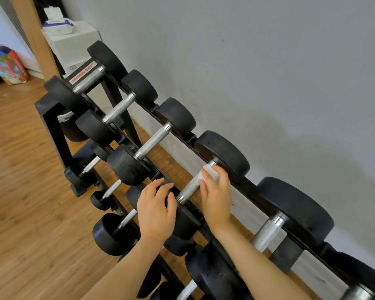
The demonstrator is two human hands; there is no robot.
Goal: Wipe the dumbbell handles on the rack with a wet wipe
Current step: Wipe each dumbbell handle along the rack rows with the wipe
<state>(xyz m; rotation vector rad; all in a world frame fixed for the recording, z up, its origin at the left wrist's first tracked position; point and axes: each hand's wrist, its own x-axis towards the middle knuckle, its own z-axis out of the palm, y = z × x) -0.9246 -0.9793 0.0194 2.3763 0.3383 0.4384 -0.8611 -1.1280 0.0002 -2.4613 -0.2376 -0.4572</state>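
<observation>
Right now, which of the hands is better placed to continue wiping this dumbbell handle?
The right hand: it already presses the wet wipe around the dumbbell handle. The left hand holds nothing and rests on the near weight head.

Bright, even indoor light, soft shadows of the dumbbell heads on the grey wall (pixel 290 72), mild glare on the knurled steel handles (pixel 153 140), wide-angle bowing toward the edges, slight softness in the far corner.

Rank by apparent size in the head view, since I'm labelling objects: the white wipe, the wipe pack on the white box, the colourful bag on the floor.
1. colourful bag
2. wipe pack, though it sits farther away
3. white wipe, partly hidden under the right hand
</observation>
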